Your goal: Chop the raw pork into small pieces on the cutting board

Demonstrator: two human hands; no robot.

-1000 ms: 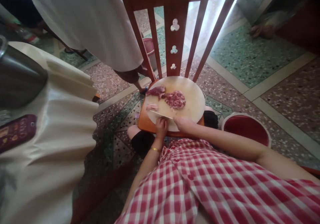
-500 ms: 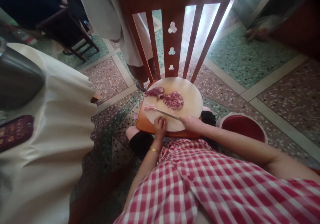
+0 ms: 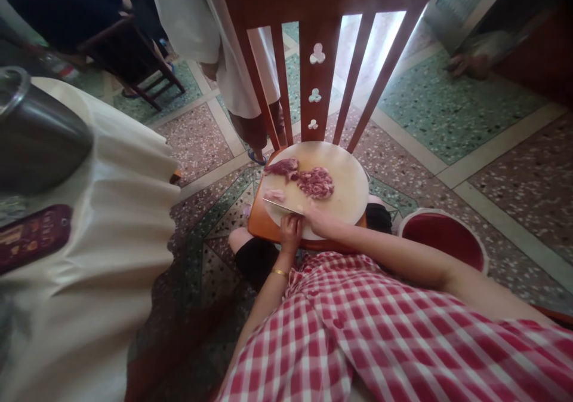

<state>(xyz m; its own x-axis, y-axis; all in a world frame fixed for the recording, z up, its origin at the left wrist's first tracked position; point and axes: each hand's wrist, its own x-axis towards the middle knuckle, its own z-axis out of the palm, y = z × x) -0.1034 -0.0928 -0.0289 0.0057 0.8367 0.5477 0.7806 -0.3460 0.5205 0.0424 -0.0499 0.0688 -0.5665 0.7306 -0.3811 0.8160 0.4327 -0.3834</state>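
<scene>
A round pale cutting board (image 3: 351, 181) lies on the chair seat before me. My right hand (image 3: 319, 219) is closed around the handle of a knife (image 3: 282, 205), its blade pointing left across the near part of the board. Close below the blade, my left hand (image 3: 290, 229) has its fingers curled in at the board's near edge; what they hold, if anything, is hidden. Beyond the blade lies a pale strip of meat (image 3: 274, 195). Farther back are a dark red chunk of meat (image 3: 284, 166) and a pile of cut meat (image 3: 316, 183).
The wooden chair's slatted back (image 3: 308, 73) rises behind the board. A red bucket (image 3: 443, 241) stands on the floor at right. On the left, a cloth-covered table (image 3: 120, 169) bears a metal pot (image 3: 42, 133). A person in light clothing (image 3: 192, 37) stands behind the chair.
My right hand has moved left and toward me with the knife, bringing the blade close to my left hand's fingers. The meat lies as before. The whole view has shifted slightly.
</scene>
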